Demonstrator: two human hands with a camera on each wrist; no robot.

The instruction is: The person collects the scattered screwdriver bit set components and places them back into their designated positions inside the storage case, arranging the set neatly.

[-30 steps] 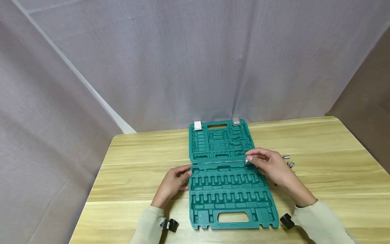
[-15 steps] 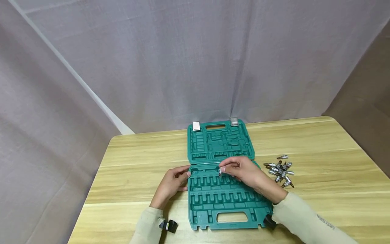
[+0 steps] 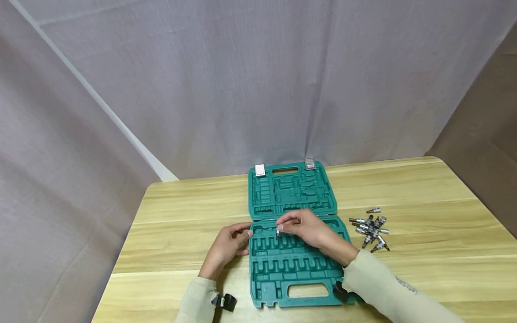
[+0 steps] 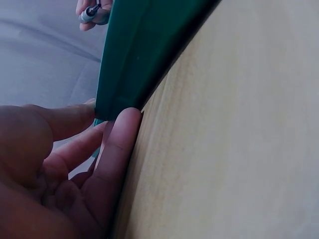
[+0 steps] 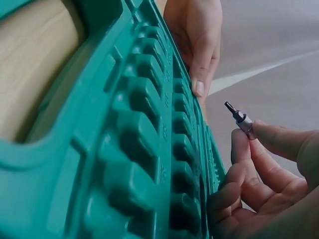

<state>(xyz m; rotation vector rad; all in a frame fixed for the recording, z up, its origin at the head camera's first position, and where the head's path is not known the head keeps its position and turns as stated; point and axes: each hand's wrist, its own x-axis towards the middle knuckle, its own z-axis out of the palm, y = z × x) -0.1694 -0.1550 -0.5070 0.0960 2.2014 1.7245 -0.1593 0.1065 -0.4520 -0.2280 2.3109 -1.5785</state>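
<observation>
A green plastic tool case (image 3: 299, 299) lies unfolded on the table, its moulded slots facing up. My left hand (image 3: 228, 244) holds the case's left edge near the hinge; in the left wrist view the thumb (image 4: 70, 119) is on the rim and a finger (image 4: 119, 144) lies against the side, by the tabletop. Between thumb and fingertips my right hand (image 3: 304, 229) pinches a small bit socket (image 5: 241, 119), silver with a dark tip. It is above the upper row of slots, left of the middle, the tip pointing down in the head view and clear of the slots in the right wrist view.
Right of the case, several bit sockets (image 3: 369, 231) lie in a loose pile on the wooden table (image 3: 424, 269). Two metal latches (image 3: 260, 170) stick up at the lid's far edge. A grey curtain (image 3: 242, 89) hangs behind the table.
My right hand has moved left across the case with the bit socket, from the hinge's right end to the upper slot row, uncovering the pile. The left hand has stayed at the edge.
</observation>
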